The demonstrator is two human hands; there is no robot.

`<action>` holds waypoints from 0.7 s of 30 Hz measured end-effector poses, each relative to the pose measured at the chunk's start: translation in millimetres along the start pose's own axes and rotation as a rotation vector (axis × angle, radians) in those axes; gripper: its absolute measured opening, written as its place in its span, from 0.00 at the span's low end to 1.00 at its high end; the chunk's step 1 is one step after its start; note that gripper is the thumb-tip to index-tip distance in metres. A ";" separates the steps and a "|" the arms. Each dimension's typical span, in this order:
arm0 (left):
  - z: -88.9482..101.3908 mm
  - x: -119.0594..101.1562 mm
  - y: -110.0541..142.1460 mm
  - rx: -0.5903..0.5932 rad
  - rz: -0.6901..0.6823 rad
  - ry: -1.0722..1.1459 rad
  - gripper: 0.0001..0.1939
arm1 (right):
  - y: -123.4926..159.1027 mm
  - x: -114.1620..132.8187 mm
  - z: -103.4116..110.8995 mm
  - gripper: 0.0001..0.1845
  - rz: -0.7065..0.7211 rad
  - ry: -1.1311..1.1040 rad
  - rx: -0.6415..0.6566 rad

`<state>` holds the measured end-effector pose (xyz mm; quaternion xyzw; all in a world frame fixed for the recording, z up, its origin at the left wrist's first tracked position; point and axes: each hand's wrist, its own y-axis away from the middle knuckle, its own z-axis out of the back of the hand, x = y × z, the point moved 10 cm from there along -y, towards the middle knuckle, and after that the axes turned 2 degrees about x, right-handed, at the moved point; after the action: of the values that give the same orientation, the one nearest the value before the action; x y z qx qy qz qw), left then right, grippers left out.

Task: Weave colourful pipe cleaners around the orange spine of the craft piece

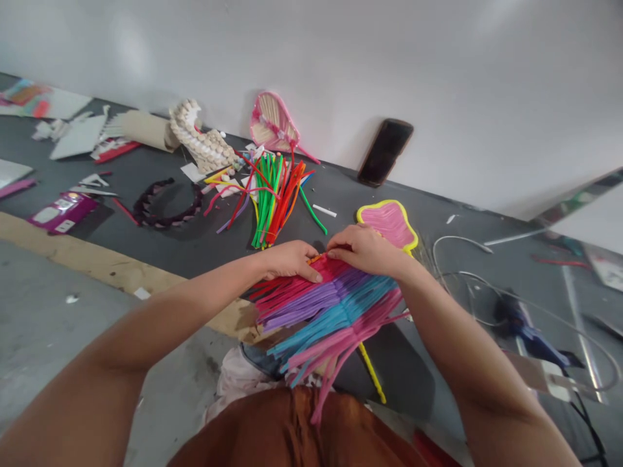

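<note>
Both my hands meet at the upper edge of a row of joined pipe cleaners (346,311), banded red, purple, blue and pink, with loose ends fanning out. My left hand (292,261) pinches the red and orange end from the left. From the right, my right hand (363,250) has its fingers curled over the same edge. Just beyond the right hand lies a pink fan-like piece (388,224) with a yellow border. A yellow stick (372,373) shows below the pipe cleaners. Green and red loose pipe cleaners (270,201) lie ahead of my left hand.
A phone (386,152) leans against the wall. A pink leaf-shaped fan (273,122) also leans there. Left are a dark braided headband (168,204), a beige beaded piece (204,139) and a purple pack (64,211). A glue gun (530,327) with cables lies right.
</note>
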<state>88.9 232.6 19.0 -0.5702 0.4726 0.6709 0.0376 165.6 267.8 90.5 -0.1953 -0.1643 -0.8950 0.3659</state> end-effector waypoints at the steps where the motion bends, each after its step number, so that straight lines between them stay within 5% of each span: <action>1: 0.1 0.9 -0.7 -0.006 0.006 -0.001 0.15 | 0.0 -1.6 -2.4 0.11 -0.013 0.002 0.035; 10: 0.3 4.4 -4.4 -0.028 0.019 -0.014 0.14 | -5.0 -14.0 -14.9 0.08 -0.118 -0.015 0.231; 21: 2.4 11.6 -7.2 0.041 0.058 0.088 0.20 | -11.6 -13.8 -11.3 0.13 -0.028 0.001 0.131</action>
<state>87.3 232.6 5.1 -0.5842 0.5039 0.6362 0.0090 163.7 278.9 72.5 -0.1684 -0.2249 -0.8874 0.3654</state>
